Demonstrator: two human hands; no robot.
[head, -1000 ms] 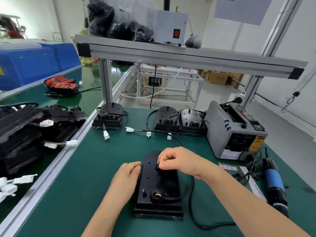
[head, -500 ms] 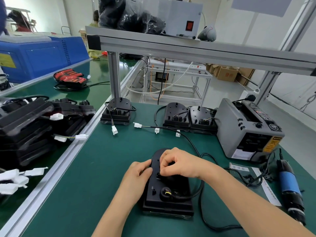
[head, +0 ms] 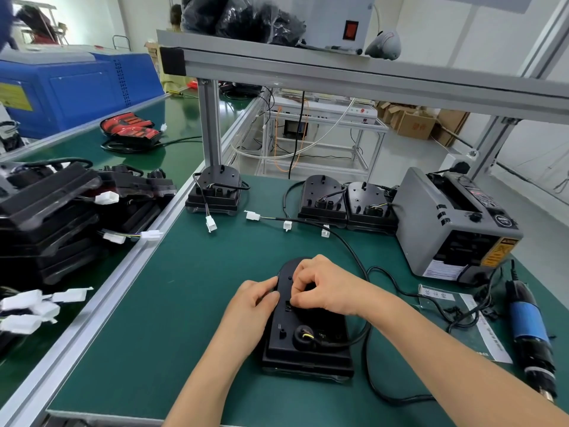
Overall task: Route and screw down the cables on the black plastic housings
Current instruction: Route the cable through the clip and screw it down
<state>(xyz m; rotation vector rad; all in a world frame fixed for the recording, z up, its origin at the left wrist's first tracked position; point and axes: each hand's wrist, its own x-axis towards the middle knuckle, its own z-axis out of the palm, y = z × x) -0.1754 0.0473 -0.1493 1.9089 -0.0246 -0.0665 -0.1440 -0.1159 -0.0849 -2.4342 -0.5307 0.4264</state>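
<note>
Green tabletop (head: 184, 303), near front edge: black housing (head: 304, 343) laid long axis front-to-back, gripped at left side by left hand (head: 249, 309). Right hand (head: 323, 291) curled over its middle, fingertips (head: 295, 301) pinched; on what cannot be told. Cable (head: 366, 329) looped from near end toward right edge.

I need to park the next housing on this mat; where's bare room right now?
Best patch: the bare green mat left of the housing in work, between the left hand and the aluminium rail. A narrower strip lies between the white connectors and the right hand. The right side is crowded: tape dispenser, screwdriver, paper sheet, looping cable.
</note>
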